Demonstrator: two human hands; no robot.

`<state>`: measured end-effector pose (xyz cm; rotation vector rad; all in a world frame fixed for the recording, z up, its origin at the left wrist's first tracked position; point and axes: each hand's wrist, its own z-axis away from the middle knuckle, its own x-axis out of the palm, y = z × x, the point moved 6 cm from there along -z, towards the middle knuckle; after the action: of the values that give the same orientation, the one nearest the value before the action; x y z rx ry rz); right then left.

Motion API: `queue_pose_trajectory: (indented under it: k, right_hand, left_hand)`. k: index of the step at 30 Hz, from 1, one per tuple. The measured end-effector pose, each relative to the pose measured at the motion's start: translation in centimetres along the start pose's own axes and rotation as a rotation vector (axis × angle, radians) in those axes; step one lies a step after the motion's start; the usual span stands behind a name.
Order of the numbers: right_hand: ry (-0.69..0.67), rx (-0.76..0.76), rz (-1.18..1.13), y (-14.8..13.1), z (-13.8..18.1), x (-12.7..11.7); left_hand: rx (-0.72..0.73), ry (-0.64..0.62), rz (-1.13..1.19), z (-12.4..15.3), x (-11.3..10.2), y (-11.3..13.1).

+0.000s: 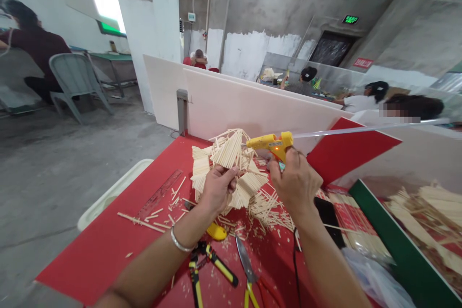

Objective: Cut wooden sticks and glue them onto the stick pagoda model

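My right hand (298,180) is closed around the grip of a yellow hot glue gun (269,143) with a small orange light glowing on its side. A long clear glue stick (346,131) runs out of its back to the right. The nozzle points left, right beside a fan-shaped panel of thin wooden sticks (228,151). My left hand (220,185) pinches the lower edge of this panel between thumb and fingers. More stick panels (243,190) lie beneath and around it; whether they are joined to the held panel I cannot tell.
Loose sticks (269,209) litter the red table (108,245). Near me lie yellow-black pliers (222,264), scissors (245,260) and a yellow tool (216,232). A red ruler (160,192) is at left. White partition boards (252,106) stand behind; a green-edged box (400,245) holds panels at right. Several people sit beyond.
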<state>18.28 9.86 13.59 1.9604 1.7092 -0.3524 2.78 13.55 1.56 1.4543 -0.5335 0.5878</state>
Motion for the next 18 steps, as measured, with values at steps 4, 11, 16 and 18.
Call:
queue_pose_trajectory:
  k: [4,11,16,18]
  right_hand:
    - [0.022,-0.004,-0.022,0.1,0.3,-0.2]
    - [0.108,-0.013,-0.036,0.0,0.2,-1.1]
    - [0.086,-0.015,-0.051,-0.4,0.3,-0.6]
    - [0.068,-0.003,-0.058,-0.4,0.4,-0.3]
  left_hand:
    - [0.037,0.029,-0.043,-0.1,0.1,0.3]
    - [0.031,0.061,0.024,0.1,0.4,0.5]
    - [0.037,0.048,0.023,-0.2,0.3,0.3]
    - [0.036,0.046,0.026,-0.4,0.3,0.2]
